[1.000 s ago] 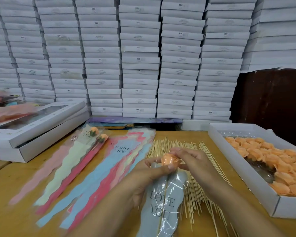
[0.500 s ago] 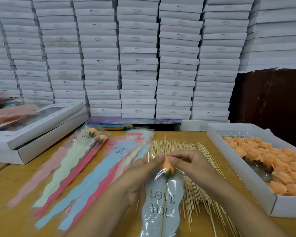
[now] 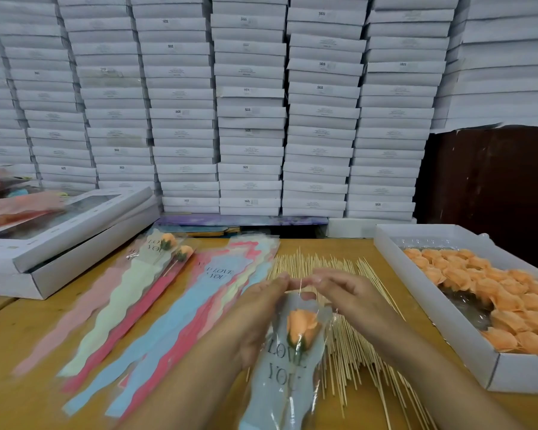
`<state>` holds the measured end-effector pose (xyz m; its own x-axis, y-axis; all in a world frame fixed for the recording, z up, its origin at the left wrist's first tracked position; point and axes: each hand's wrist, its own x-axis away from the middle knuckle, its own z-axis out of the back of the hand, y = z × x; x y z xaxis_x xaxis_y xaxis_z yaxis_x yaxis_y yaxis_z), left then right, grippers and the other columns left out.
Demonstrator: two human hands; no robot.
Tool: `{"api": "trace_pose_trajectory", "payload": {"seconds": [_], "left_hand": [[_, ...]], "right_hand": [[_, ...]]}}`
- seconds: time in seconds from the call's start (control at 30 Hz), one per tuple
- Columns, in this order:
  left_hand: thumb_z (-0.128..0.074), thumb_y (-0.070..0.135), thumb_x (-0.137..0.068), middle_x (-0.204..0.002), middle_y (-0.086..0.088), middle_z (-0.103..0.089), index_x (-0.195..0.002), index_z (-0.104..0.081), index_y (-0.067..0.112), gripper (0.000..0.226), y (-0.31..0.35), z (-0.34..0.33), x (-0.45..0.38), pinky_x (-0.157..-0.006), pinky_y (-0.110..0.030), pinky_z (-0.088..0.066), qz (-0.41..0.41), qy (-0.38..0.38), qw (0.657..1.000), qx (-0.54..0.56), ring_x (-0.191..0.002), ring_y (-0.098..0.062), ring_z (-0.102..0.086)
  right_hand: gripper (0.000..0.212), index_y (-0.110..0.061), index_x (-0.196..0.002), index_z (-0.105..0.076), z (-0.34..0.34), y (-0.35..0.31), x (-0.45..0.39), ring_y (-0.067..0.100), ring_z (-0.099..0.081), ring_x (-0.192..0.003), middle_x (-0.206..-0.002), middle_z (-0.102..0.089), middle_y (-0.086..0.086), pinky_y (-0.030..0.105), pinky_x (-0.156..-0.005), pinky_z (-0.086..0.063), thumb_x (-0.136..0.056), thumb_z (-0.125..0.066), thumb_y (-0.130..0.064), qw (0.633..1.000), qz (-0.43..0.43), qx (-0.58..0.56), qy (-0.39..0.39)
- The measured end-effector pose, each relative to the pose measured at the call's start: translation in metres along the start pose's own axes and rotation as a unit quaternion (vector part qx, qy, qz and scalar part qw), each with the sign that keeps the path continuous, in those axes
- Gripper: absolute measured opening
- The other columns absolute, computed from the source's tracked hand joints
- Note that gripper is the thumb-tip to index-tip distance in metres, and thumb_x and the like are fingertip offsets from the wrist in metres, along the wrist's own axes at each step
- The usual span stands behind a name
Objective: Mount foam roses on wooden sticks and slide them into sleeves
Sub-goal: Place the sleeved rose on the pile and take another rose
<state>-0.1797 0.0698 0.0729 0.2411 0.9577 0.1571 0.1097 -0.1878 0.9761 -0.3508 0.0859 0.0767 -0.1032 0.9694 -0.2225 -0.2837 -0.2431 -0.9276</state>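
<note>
An orange foam rose point(image 3: 302, 326) on a wooden stick sits inside a clear grey sleeve point(image 3: 281, 377) printed "LOVE YOU", well below the sleeve's mouth. My left hand point(image 3: 258, 311) cups the sleeve's left side and pinches its top edge. My right hand point(image 3: 345, 294) pinches the top edge from the right. Under my hands lies a spread of wooden sticks point(image 3: 348, 346). Empty coloured sleeves point(image 3: 174, 308) fan out to the left. Two sleeved roses point(image 3: 168, 243) lie at the far end of that fan.
A white box point(image 3: 479, 364) at the right holds several loose orange roses point(image 3: 510, 293). Flat white boxes point(image 3: 62, 240) with a window lid sit at the left. A wall of stacked white boxes point(image 3: 249, 103) rises behind the wooden table point(image 3: 28, 352).
The rose has slid from the sleeve's mouth down into the sleeve. My fingers, which held the rose head, now hold the sleeve's top edge.
</note>
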Motion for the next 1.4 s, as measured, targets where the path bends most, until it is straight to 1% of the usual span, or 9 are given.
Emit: {"api": "trace_pose_trajectory", "payload": {"seconds": [0.13, 0.27, 0.4, 0.57, 0.7, 0.8, 0.97, 1.3, 1.4], "left_hand": [[-0.045, 0.040, -0.105, -0.100, -0.004, -0.079, -0.114, -0.071, 0.014, 0.038, 0.006, 0.002, 0.000, -0.063, -0.028, -0.059, -0.018, 0.024, 0.999, 0.026, -0.079, -0.018, -0.076], [-0.039, 0.040, -0.107, -0.106, 0.001, -0.078, -0.118, -0.068, 0.014, 0.040, 0.009, 0.003, -0.003, -0.073, -0.033, -0.058, -0.021, 0.038, 0.997, 0.061, -0.086, -0.019, -0.076], [-0.042, 0.042, -0.105, -0.112, -0.004, -0.076, -0.122, -0.065, 0.014, 0.040, 0.006, 0.004, -0.003, -0.074, -0.035, -0.057, -0.011, 0.037, 0.995, 0.095, -0.091, -0.023, -0.075], [-0.069, 0.032, -0.093, -0.087, -0.004, -0.078, -0.117, -0.067, 0.012, 0.031, -0.012, 0.011, 0.010, -0.058, -0.029, -0.058, 0.052, -0.008, 0.999, -0.008, -0.072, -0.019, -0.071], [-0.075, 0.018, -0.090, -0.095, -0.009, -0.078, -0.104, -0.072, 0.012, 0.016, -0.032, 0.018, 0.018, -0.056, -0.028, -0.059, 0.109, -0.091, 0.985, -0.097, -0.076, -0.016, -0.072], [-0.078, 0.017, -0.087, -0.084, 0.001, -0.077, -0.099, -0.076, 0.014, 0.012, -0.041, 0.017, 0.019, -0.049, -0.019, -0.052, 0.108, -0.111, 0.976, -0.155, -0.065, -0.009, -0.071], [-0.077, 0.014, -0.087, -0.097, -0.001, -0.079, -0.105, -0.076, 0.012, 0.019, -0.040, 0.009, 0.015, -0.067, -0.027, -0.059, 0.083, -0.081, 0.981, -0.155, -0.087, -0.016, -0.076], [-0.082, 0.017, -0.081, -0.083, 0.007, -0.078, -0.078, -0.081, 0.023, 0.007, -0.052, 0.011, 0.021, -0.065, -0.015, -0.052, 0.048, -0.098, 0.980, -0.165, -0.078, -0.004, -0.073], [-0.084, 0.017, -0.072, -0.092, -0.003, -0.079, -0.089, -0.082, 0.016, 0.017, -0.057, 0.016, 0.021, -0.072, -0.023, -0.055, 0.042, -0.099, 0.984, -0.145, -0.086, -0.014, -0.074]], "right_hand": [[0.063, -0.034, -0.129, -0.056, -0.001, 0.007, 0.007, 0.012, -0.067, -0.105, -0.119, -0.067, -0.008, 0.035, -0.090, -0.058, -0.071, -0.069, -0.057, 0.993, -0.068, -0.091, 0.010], [0.036, -0.023, -0.112, -0.061, -0.012, 0.018, 0.017, 0.019, -0.075, -0.091, -0.096, -0.078, 0.001, 0.028, -0.074, -0.060, -0.082, -0.079, -0.023, 0.970, -0.158, -0.144, -0.114], [0.017, -0.002, -0.104, -0.072, -0.023, 0.032, 0.015, 0.030, -0.074, -0.094, -0.099, -0.077, 0.015, 0.041, -0.089, -0.058, -0.088, -0.071, -0.007, 0.972, -0.173, -0.124, -0.104], [0.015, -0.003, -0.100, -0.070, -0.015, 0.040, 0.002, 0.026, -0.075, -0.085, -0.093, -0.078, 0.011, 0.035, -0.072, -0.058, -0.089, -0.071, -0.013, 0.976, -0.160, -0.149, -0.004], [0.019, -0.001, -0.101, -0.069, -0.009, 0.046, -0.010, 0.031, -0.075, -0.084, -0.090, -0.078, 0.012, 0.051, -0.084, -0.057, -0.087, -0.073, -0.014, 0.969, -0.158, -0.178, 0.066], [0.019, 0.000, -0.099, -0.068, -0.010, 0.050, -0.014, 0.029, -0.076, -0.081, -0.091, -0.078, 0.014, 0.044, -0.081, -0.060, -0.086, -0.074, -0.013, 0.960, -0.161, -0.212, 0.091], [0.021, -0.001, -0.102, -0.071, -0.017, 0.055, -0.010, 0.031, -0.075, -0.083, -0.095, -0.077, 0.017, 0.031, -0.060, -0.058, -0.088, -0.072, -0.017, 0.952, -0.163, -0.256, 0.034], [0.020, 0.001, -0.105, -0.070, -0.023, 0.065, -0.007, 0.032, -0.075, -0.090, -0.099, -0.076, 0.018, 0.037, -0.074, -0.059, -0.088, -0.070, -0.008, 0.938, -0.156, -0.303, 0.065], [0.021, 0.000, -0.106, -0.071, -0.025, 0.065, -0.003, 0.033, -0.074, -0.094, -0.101, -0.076, 0.018, 0.038, -0.077, -0.060, -0.089, -0.070, -0.013, 0.942, -0.157, -0.296, 0.021]]}}
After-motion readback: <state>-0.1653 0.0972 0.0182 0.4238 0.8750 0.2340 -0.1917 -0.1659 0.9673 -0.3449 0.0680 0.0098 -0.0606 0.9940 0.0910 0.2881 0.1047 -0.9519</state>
